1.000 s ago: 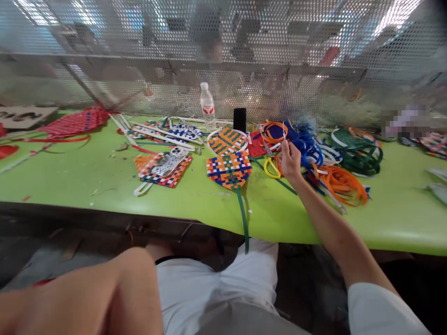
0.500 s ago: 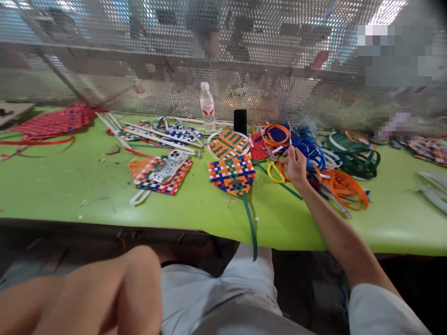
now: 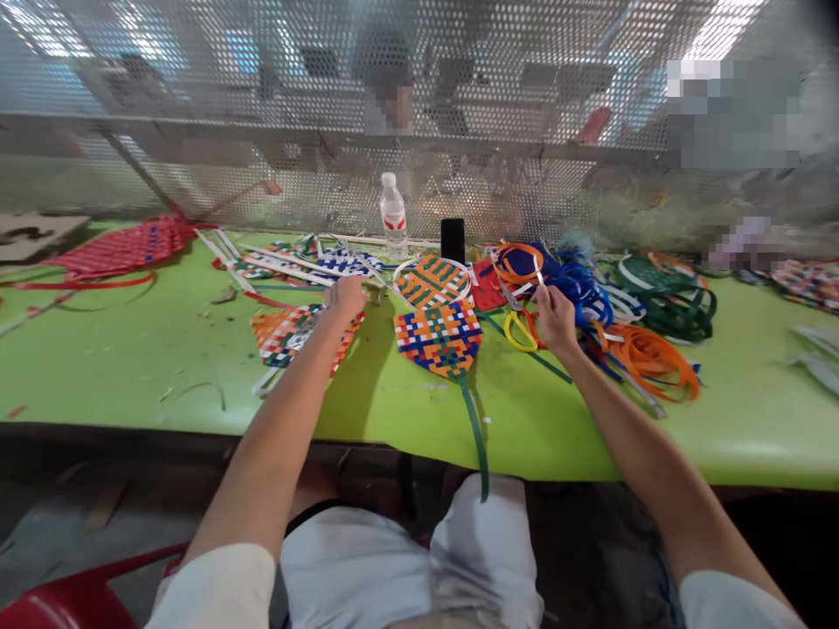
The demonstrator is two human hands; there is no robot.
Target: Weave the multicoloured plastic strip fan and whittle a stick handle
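My right hand point(image 3: 556, 321) pinches a thin pale strip point(image 3: 538, 270) between closed fingertips, just beyond the handles of the scissors point(image 3: 509, 328); the strip is narrow and whitish, tilted close to upright beside an orange coil point(image 3: 499, 262). Half a second ago my left arm lay bent low over my lap; now it reaches across the counter point(image 3: 564, 432), and my left hand point(image 3: 345, 299) is at the far edge of the left weave point(image 3: 270, 327), well left of the scissors. I cannot tell whether it grips anything. My forearm now hides most of the phone point(image 3: 302, 334) on that weave. My right hand has kept its pinch. Left of the scissors lies the checkered weave point(image 3: 438, 336), its green tail point(image 3: 476, 432) over the counter's edge. The bottle point(image 3: 394, 224) stands farther back, left of the scissors.
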